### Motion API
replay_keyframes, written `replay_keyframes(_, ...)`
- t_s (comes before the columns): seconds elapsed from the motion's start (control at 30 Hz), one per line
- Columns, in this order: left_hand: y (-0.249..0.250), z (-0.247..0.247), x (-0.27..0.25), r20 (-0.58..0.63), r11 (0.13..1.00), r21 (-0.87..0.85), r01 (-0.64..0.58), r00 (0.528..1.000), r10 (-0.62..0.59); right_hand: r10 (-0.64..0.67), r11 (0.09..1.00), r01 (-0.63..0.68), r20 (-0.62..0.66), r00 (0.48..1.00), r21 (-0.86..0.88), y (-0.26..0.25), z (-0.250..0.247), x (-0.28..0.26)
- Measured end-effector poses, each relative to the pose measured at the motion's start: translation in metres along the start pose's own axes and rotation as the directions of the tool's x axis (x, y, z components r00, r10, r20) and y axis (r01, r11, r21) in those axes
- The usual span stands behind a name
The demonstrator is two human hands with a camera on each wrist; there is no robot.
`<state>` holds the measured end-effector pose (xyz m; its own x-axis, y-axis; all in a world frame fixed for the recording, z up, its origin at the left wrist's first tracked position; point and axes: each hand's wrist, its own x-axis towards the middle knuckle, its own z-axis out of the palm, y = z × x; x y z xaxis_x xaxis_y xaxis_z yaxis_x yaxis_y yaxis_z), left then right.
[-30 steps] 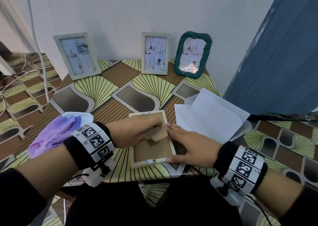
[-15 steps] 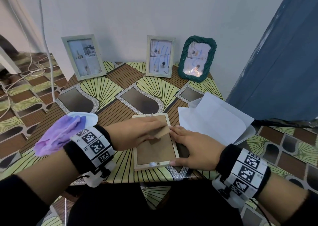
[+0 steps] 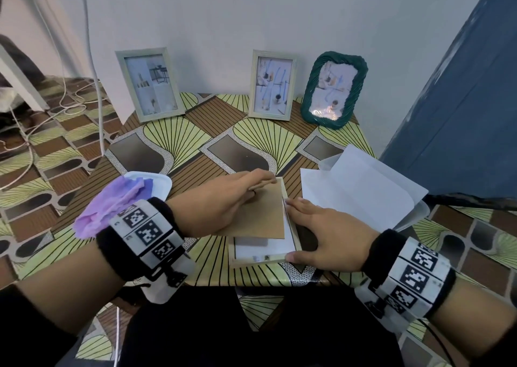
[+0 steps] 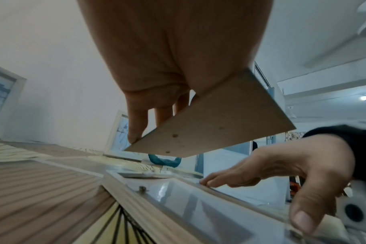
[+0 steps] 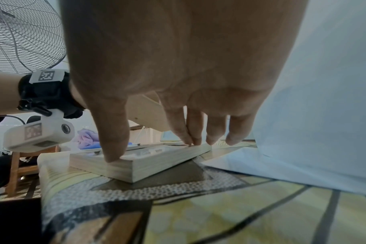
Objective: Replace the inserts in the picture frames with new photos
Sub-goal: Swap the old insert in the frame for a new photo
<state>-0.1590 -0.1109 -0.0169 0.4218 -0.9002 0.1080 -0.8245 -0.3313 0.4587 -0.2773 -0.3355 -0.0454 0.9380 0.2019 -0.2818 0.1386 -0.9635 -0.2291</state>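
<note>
A light wooden picture frame (image 3: pixel 296 235) lies face down at the table's near edge. My left hand (image 3: pixel 246 187) grips its brown backing board (image 3: pixel 260 215) and holds it lifted above the frame; the same board (image 4: pixel 215 125) shows from below in the left wrist view. Under the board the white back of the insert (image 3: pixel 263 247) is exposed. My right hand (image 3: pixel 321 232) rests with straight fingers on the frame's right rail and its thumb at the near corner; the fingertips (image 5: pixel 190 138) press the frame (image 5: pixel 140 163). White sheets of paper (image 3: pixel 361 187) lie to the right.
Three framed pictures stand against the wall: a pale frame (image 3: pixel 149 84), a smaller one (image 3: pixel 272 85) and a green woven one (image 3: pixel 333 89). A white dish with purple cloth (image 3: pixel 117 201) sits at the left. A blue panel (image 3: pixel 461 101) borders the right. Cables trail on the floor at the left.
My left hand has lifted the backing board out of the frame, uncovering the white insert beneath. My right hand stayed on the frame's right side.
</note>
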Motion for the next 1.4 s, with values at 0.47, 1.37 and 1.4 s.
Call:
replay_keyframes(0.47, -0.036, -0.018, -0.085, 0.078, 0.953, 0.106, 0.283, 0.953, -0.292, 0.013, 0.999, -0.014, 0.015, 1.0, 0.042, -0.003, -0.009, 0.004)
replay_keyframes(1.37, -0.025, -0.005, -0.052, 0.035, 0.936, 0.156, 0.314, 0.946, -0.323, 0.017, 0.986, 0.001, -0.108, 0.994, 0.164, -0.002, 0.001, 0.002)
replay_keyframes(1.4, -0.021, -0.006, -0.047, -0.007, 0.946, 0.132, 0.297, 0.954, -0.299, 0.039, 0.984, -0.011, -0.153, 0.987, 0.179, -0.003, 0.0, 0.002)
